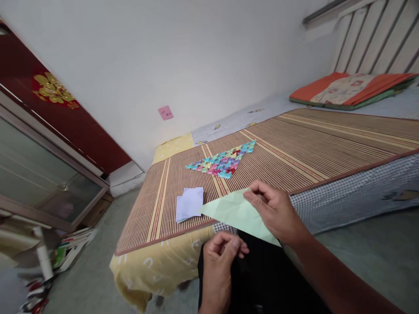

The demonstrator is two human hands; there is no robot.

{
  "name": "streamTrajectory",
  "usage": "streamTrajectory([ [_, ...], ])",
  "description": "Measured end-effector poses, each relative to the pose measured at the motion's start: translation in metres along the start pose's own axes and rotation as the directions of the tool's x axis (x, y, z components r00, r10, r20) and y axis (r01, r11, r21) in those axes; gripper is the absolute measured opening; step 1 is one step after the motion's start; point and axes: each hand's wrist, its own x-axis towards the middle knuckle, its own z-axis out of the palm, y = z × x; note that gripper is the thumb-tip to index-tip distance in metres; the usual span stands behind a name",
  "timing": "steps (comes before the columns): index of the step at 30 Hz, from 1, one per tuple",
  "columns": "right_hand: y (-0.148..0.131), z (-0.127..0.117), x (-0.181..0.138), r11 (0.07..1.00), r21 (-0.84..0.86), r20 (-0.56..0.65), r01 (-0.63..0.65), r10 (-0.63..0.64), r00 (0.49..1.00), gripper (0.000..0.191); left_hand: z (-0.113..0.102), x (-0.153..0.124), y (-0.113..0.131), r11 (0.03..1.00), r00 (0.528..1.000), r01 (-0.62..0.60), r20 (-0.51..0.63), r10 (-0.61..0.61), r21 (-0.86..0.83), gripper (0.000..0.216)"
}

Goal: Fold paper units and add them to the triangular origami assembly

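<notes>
My right hand [276,210] pinches the top edge of a pale green sheet of paper [237,213] folded into a triangle, holding it over the bed's near edge. Below it, my left hand [220,258] is curled with fingertips together near the paper's lower edge; whether it touches the paper is unclear. On the striped bamboo mat [310,148] lies a small stack of pale lilac paper squares [189,203] just left of the green sheet. Farther back sits a triangular layout of several small colourful folded paper pieces [222,162].
The mat covers a bed with a yellow and checked sheet [343,200]. A folded orange and green blanket [350,89] lies at the far right by the headboard. A pink note [165,112] is stuck on the white wall. A dark red cabinet with glass [42,165] stands left, clutter on the floor below.
</notes>
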Motion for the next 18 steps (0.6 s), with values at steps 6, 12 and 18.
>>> streamTrajectory([
  [6,-0.007,0.008,0.000,1.000,0.004,0.227,0.021,-0.021,0.974,0.023,0.002,0.008,0.008,0.985,0.991,-0.056,-0.130,0.035,-0.163,0.034],
  [12,-0.002,0.016,0.004,0.998,0.062,0.279,-0.031,0.013,0.960,0.023,0.010,0.010,0.010,0.988,0.977,-0.032,-0.212,-0.001,-0.151,0.051],
  [18,0.023,0.011,0.022,0.825,0.458,0.379,-0.330,0.154,0.912,0.028,0.006,0.015,0.016,0.954,0.943,-0.123,-0.331,0.026,-0.274,0.057],
])
